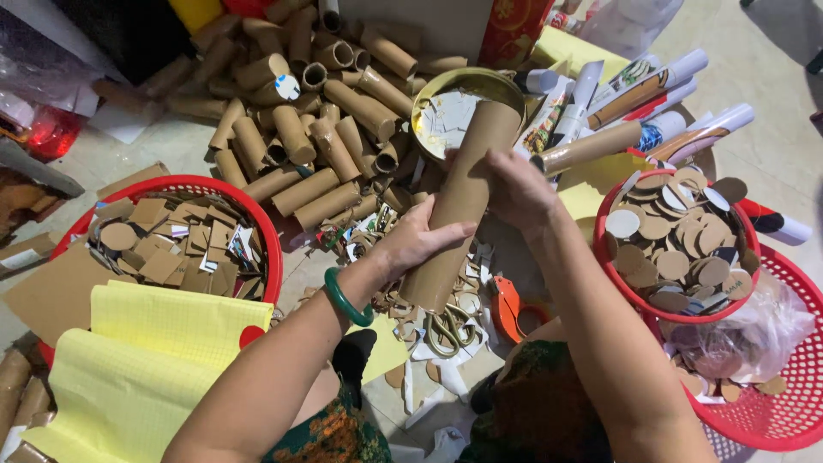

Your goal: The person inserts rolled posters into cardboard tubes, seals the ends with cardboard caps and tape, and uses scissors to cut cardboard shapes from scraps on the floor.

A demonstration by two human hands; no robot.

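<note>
— So, where does the long brown cardboard tube (pixel 459 201) sit?

— Held above the floor, centre of view, tilted with its far end up over the round gold tin (pixel 467 107) of white scraps. I judge the slant keeps that end within reach of the right hand.

— Hands?

— I log the left hand (pixel 420 244) wrapped round the tube's middle from the left, fingers curled closed on it, green bangle (pixel 345 298) at the wrist. The right hand (pixel 519 189) is clamped on the upper part, wrist bent, forearm coming up from the lower right. Both grip the tube.

— Around it?

— Gold-handled scissors (pixel 446 330) lie on the floor just below. A pile of short brown cardboard tubes (pixel 300 129) lies beyond. A red plastic basket (pixel 266 223) of square card pieces sits left, a red bowl (pixel 621 287) of round card discs right, yellow gridded sheets (pixel 146 351) lower left.
</note>
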